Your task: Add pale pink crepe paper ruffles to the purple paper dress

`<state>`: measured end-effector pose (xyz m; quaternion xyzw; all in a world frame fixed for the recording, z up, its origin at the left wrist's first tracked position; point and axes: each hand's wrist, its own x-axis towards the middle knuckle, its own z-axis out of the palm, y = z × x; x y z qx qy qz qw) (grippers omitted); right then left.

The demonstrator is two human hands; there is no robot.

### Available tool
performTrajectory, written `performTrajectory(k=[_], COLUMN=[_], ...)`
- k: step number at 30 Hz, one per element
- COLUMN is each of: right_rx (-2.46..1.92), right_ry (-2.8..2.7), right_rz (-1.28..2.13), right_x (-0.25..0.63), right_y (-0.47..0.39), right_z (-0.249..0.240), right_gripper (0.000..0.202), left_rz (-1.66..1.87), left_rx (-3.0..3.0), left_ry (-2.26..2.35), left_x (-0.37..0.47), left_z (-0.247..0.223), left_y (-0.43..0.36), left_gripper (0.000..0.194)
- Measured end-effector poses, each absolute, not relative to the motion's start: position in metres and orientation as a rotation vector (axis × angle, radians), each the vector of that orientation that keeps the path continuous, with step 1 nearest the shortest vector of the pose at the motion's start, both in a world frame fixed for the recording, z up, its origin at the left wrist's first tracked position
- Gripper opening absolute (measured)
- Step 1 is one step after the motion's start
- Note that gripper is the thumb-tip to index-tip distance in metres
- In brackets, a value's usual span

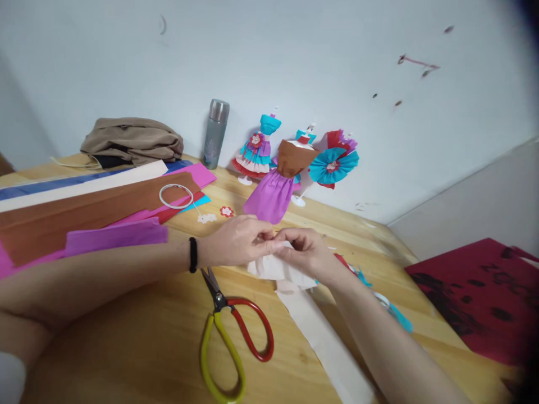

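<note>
Both hands meet at mid-table, thumbs close together, over a long white paper strip (318, 331) whose upper end is gathered in folds. My left hand (240, 238) pinches the gathered edge, and my right hand (305, 252) grips it just beside. The strip's tail runs down toward the front right. Scissors (219, 301) with one yellow and one red handle lie slightly apart below my left wrist. Behind my hands stands a small dress form with a brown top and purple skirt (272, 193).
Crepe paper sheets (84, 210) lie at left with a white ring (176, 196) on them. A brown cloth (132, 140), a bottle (216, 134) and two more dressed forms (257, 148) (334, 165) stand behind. Scraps (360, 276) and a red bag (480, 297) are right.
</note>
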<state>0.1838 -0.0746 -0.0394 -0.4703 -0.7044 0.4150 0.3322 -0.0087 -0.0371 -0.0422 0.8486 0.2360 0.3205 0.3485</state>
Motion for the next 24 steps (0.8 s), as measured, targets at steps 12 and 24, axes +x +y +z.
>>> performTrajectory(k=[12,24], right_rx=[-1.253,-1.213], right_ry=[-1.788,-1.98], right_rz=[1.172,1.108], right_x=[0.184,0.189], right_y=[-0.083,-0.084], right_z=[-0.025,-0.021], right_gripper=[0.03,0.026], left_rz=[0.582,0.435], left_rx=[1.987,2.006], left_ry=[0.573,0.528], left_x=[-0.009,-0.012], left_z=[-0.039,-0.035], left_y=[-0.026,-0.036], left_gripper=[0.042,0.044])
